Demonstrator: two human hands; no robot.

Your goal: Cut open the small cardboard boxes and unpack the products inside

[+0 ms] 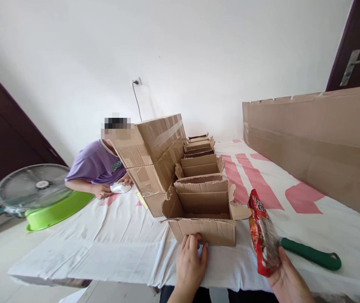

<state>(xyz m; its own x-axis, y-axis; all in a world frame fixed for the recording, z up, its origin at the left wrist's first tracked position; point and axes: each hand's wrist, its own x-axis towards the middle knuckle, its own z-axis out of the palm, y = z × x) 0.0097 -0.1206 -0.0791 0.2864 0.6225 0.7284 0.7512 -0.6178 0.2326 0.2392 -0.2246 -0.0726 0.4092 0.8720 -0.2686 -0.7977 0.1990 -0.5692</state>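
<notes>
My right hand (289,277) grips the lower end of a red packet (264,233) with printed lettering and a pale, partly see-through side, held upright at the right of the boxes. Beside it on the cloth lies a dark green handle (311,253); what it belongs to is hidden behind the packet. My left hand (191,261) rests on the table edge, fingers curled against the front wall of the nearest open cardboard box (208,232). Nothing shows between those fingers. The inside of this box is visible only in part.
More open boxes (199,165) stand in a row behind. Tall taped cartons (161,143) line their left, and a long cardboard panel (312,143) the right. Across the table a person (96,164) leans over a white object (120,187). A fan (43,184) and green basin (60,212) are at left.
</notes>
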